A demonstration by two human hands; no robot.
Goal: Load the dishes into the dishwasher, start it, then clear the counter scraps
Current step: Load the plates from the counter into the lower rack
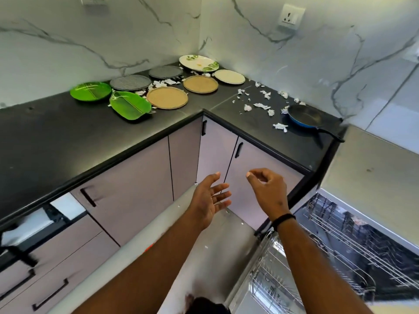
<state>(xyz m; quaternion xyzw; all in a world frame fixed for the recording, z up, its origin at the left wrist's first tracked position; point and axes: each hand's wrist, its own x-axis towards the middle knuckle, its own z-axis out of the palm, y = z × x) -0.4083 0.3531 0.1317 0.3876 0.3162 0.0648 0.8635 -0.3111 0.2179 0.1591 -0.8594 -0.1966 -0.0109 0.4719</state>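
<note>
Several plates lie on the black L-shaped counter (56, 137): two green leaf plates (90, 91) (130, 105), two grey ones (130, 82) (165, 72), two tan ones (167, 97) (200, 84), a cream one (229, 76) and a white flowered plate (198, 62) in the corner. A blue frying pan (305, 116) sits at the right. White paper scraps (261, 106) are strewn around it. The dishwasher (340, 241) stands open at lower right with its wire rack (278, 275) pulled out. My left hand (209, 201) and my right hand (266, 189) hover empty in front of the cabinets, fingers relaxed.
Pale cabinet doors (136, 189) with black handles run below the counter. A steel surface (381, 175) sits above the dishwasher at right. Wall sockets (291, 17) are set in the marble backsplash. The open dishwasher door (204, 245) stretches below my arms.
</note>
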